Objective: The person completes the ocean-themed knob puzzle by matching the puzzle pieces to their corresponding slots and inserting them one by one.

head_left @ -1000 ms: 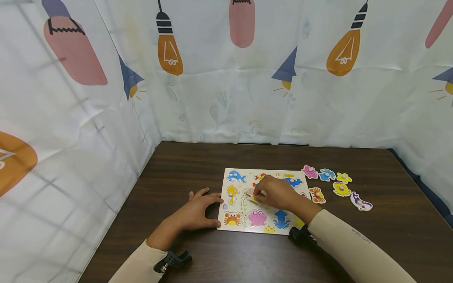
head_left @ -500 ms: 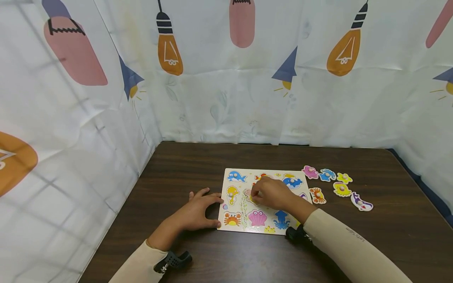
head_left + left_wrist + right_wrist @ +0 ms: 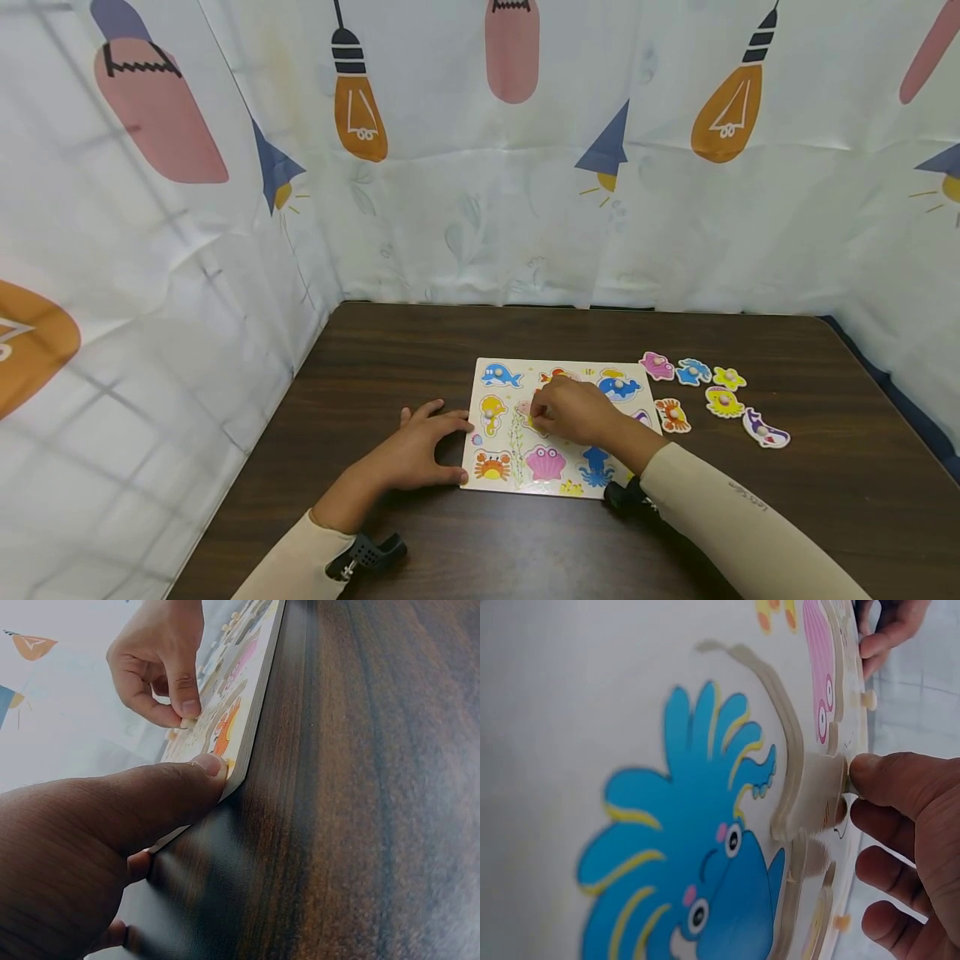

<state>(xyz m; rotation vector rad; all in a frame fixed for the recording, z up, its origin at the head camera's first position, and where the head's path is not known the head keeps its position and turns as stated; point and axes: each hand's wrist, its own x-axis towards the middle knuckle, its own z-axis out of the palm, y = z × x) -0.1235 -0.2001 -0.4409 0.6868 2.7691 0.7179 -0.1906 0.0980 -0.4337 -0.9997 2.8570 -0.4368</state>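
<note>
The white puzzle board point(image 3: 528, 484), printed with sea animals, lies flat on the table. My left hand point(image 3: 416, 446) rests at its left edge, fingers spread; its thumb point(image 3: 172, 780) presses on the board's corner in the left wrist view. Over the middle of the board, my right hand point(image 3: 573, 410) pinches a small pale knob point(image 3: 189, 722) between thumb and finger. The piece under that knob is mostly covered by the hand. Close to the right wrist camera is a blue octopus picture point(image 3: 727, 877) in a recess, with the right hand point(image 3: 922, 817) beyond it.
Right of the board lie several loose knobbed pieces: pink point(image 3: 657, 366), blue point(image 3: 693, 372), orange point(image 3: 672, 415), a yellow star point(image 3: 729, 378), a round yellow one point(image 3: 724, 402) and a purple-and-white one point(image 3: 766, 428). A printed cloth point(image 3: 480, 217) hangs behind the brown table point(image 3: 405, 350).
My right hand has moved slightly left and lower onto the middle of the board, and the piece that showed under its fingertips is now mostly hidden. The left hand stays in place.
</note>
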